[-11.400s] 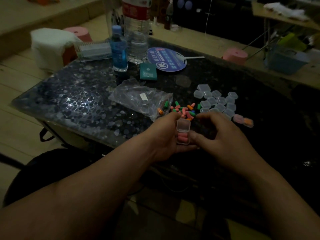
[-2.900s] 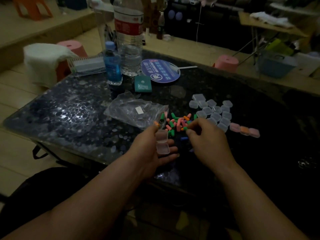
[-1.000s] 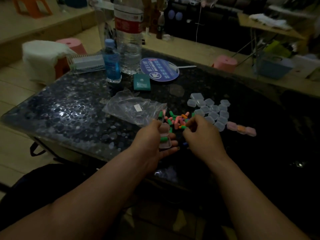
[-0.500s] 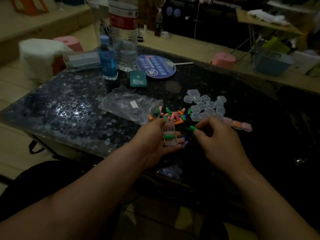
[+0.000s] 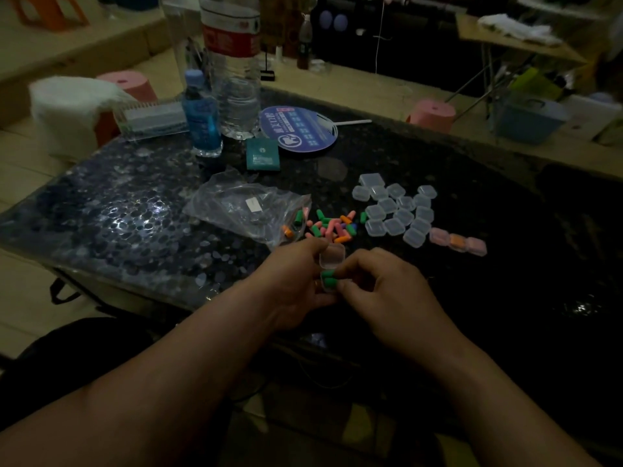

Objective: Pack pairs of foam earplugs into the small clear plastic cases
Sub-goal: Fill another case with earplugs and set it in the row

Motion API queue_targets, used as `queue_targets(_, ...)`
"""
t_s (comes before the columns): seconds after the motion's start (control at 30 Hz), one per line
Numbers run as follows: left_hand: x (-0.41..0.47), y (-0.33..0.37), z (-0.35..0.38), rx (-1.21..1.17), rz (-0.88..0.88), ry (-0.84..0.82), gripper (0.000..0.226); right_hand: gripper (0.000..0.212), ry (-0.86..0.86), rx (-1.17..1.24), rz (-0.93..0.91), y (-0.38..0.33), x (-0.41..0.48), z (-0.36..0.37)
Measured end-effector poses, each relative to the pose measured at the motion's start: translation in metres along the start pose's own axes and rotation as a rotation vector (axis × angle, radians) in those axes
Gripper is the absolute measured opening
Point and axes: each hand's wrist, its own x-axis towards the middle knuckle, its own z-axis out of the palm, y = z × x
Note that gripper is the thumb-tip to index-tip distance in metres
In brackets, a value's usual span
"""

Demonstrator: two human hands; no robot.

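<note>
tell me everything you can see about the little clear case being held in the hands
The small clear plastic case is a hinged, translucent square box, held open in mid-air. Its lid tilts up and away, empty. The base below holds two green foam earplugs lying side by side. The left hand grips it from the left, thumb by the lid. The right hand pinches the earplugs' right ends.

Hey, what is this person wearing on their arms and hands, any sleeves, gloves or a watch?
Nothing that shows. The left hand and right hand are ungloved, and both forearms are bare down to the picture's edge, with no sleeve, watch or bracelet visible. The light is dim, so a thin ring could go unseen.
</note>
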Motion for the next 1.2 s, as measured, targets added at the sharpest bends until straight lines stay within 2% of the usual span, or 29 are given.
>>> queue_targets(0.33,-0.001,0.000,0.000,0.001,0.003,-0.016,0.037,0.009,0.001,0.014,0.025,-0.003,-0.003,-0.002)
queue_targets(0.47,-0.003,0.002,-0.002,-0.004,0.001,-0.058,0.034,0.015,0.083,0.130,0.052,0.003,0.002,-0.015)
queue_targets(0.53,-0.004,0.003,-0.003,-0.006,0.001,-0.074,0.032,0.036,0.049,0.097,0.037,0.008,0.005,-0.021)
queue_targets(0.63,-0.001,0.002,-0.004,0.010,0.008,-0.099,0.032,0.081,-0.068,-0.059,-0.044,0.010,0.006,-0.020)
queue_targets(0.7,0.000,0.000,-0.003,0.012,0.008,-0.123,0.034,0.092,-0.110,-0.110,-0.093,0.009,0.005,-0.015)
queue_targets(0.8,0.001,-0.001,-0.003,0.035,0.011,-0.125,0.032,0.084,-0.085,-0.122,-0.131,0.009,0.004,-0.008)
queue_targets(1.03,-0.002,0.002,-0.003,0.061,0.041,-0.178,0.037,0.034,0.112,-0.138,-0.188,0.007,0.003,-0.005)
queue_targets(1.13,-0.003,0.004,-0.001,0.122,0.109,-0.158,0.039,0.028,0.119,-0.113,-0.174,0.009,0.003,-0.003)
queue_targets(1.2,-0.001,0.005,-0.002,0.148,0.143,-0.121,0.039,0.025,0.092,0.015,-0.101,0.007,0.002,-0.002)
